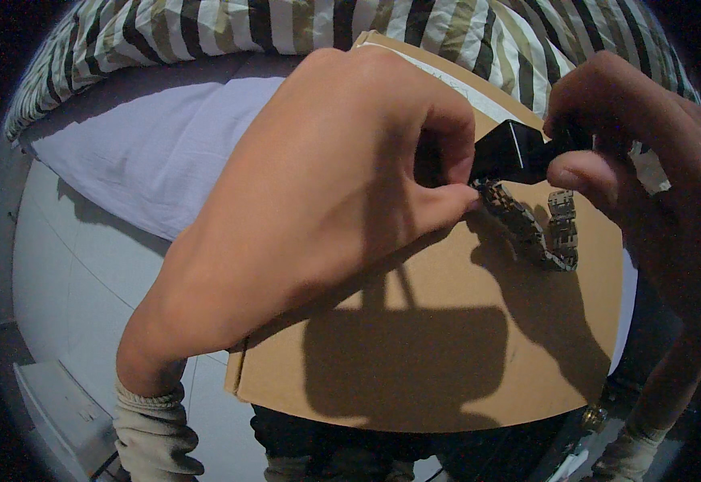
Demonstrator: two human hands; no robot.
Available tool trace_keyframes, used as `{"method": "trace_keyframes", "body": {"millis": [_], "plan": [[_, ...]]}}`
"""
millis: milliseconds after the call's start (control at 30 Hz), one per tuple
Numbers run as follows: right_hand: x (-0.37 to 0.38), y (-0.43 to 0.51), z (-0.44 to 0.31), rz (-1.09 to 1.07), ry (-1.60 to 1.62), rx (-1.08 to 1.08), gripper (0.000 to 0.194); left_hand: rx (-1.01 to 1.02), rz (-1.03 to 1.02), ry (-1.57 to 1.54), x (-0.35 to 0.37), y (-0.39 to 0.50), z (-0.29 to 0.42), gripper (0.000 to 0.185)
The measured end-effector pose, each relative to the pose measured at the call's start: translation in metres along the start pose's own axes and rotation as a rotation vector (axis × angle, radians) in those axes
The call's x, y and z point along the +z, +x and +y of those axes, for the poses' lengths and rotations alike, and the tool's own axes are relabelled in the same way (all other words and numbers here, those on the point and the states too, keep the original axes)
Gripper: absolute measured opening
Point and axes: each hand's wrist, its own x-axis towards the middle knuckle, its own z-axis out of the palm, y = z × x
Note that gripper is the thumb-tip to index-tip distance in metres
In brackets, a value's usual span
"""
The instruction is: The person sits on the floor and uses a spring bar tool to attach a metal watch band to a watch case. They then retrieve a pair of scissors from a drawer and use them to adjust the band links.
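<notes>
My left hand (pixel 350 169) reaches across from the left, its thumb and forefinger pinched at one end of a metal link watch bracelet (pixel 563 226). The bracelet hangs down from the fingertips and bends up again at its lower right. My right hand (pixel 645 132) grips a small black block-shaped object (pixel 510 150) with a narrower part between thumb and fingers. The block's left end meets my left fingertips and the bracelet's upper end; whether they are joined is hidden. A pale scrap (pixel 650 170) shows by my right palm. Beneath both hands lies a flat cardboard box (pixel 278 367).
A white sheet of paper (pixel 447 78) lies along the box's far edge. Behind are a striped cloth (pixel 302 30) and a lavender cloth surface (pixel 164 138). Pale floor tiles (pixel 73 241) and a whitish box-like object (pixel 64 416) are at left. A shiny gold-coloured item (pixel 594 417) sits lower right.
</notes>
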Motion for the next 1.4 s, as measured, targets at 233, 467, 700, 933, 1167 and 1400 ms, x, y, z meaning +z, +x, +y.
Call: {"method": "trace_keyframes", "body": {"millis": [233,467,700,933,1167,1400], "plan": [[0.001,0.002,0.0,0.012,-0.014,-0.016,0.036,-0.015,-0.064,-0.044,-0.005,0.003,0.005,0.013],[0.003,0.004,-0.003,0.024,-0.038,-0.026,0.036,-0.041,-0.114,-0.103,-0.006,0.005,0.006,0.016],[0.013,0.012,-0.004,0.036,-0.077,-0.05,0.036,-0.091,-0.117,-0.179,-0.004,0.004,-0.002,0.014],[0.016,0.017,-0.01,0.063,-0.105,-0.019,0.033,0.012,-0.1,-0.14,-0.005,0.008,-0.011,0.01],[0.026,0.047,-0.011,0.076,0.039,0.047,0.022,0.08,-0.123,-0.132,-0.028,0.017,-0.031,0.014],[0.02,0.042,-0.01,0.076,0.083,0.064,0.025,0.03,-0.119,-0.222,-0.028,0.016,-0.039,0.017]]}}
